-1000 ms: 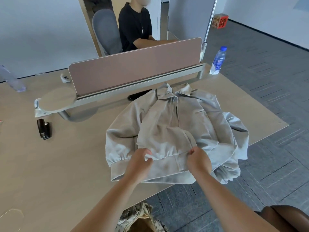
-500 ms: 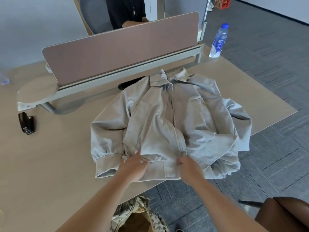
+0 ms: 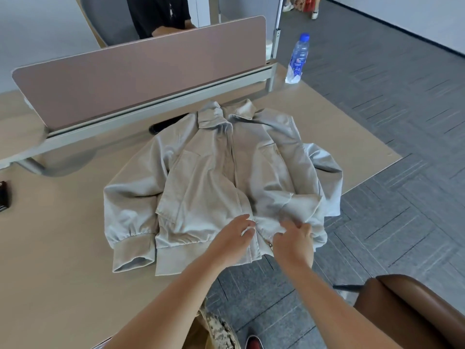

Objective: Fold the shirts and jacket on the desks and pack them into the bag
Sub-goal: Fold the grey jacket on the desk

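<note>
A light grey jacket [image 3: 214, 177] lies face up on the beige desk [image 3: 57, 248], its collar toward the divider and its hem at the near edge. The left sleeve is folded in beside the body; the right sleeve is bunched up at the desk's right edge. My left hand [image 3: 231, 238] rests on the left front panel beside the zipper near the hem, fingers stretched out. My right hand [image 3: 294, 238] pinches a fold of the right front panel just across the zipper. A camouflage bag [image 3: 219, 331] stands on the floor below the desk edge, partly hidden by my arms.
A pink-brown divider [image 3: 141, 71] runs along the back of the desk, with a person seated behind it. A water bottle [image 3: 299, 54] stands at the far right corner. A small black object [image 3: 3, 195] sits at the left edge. A brown chair [image 3: 415, 311] stands at lower right.
Both hands have slid right along the hem to the zipper. The left hand has let go of the hem and now lies flat; the right has pinched up fabric beside the zipper.
</note>
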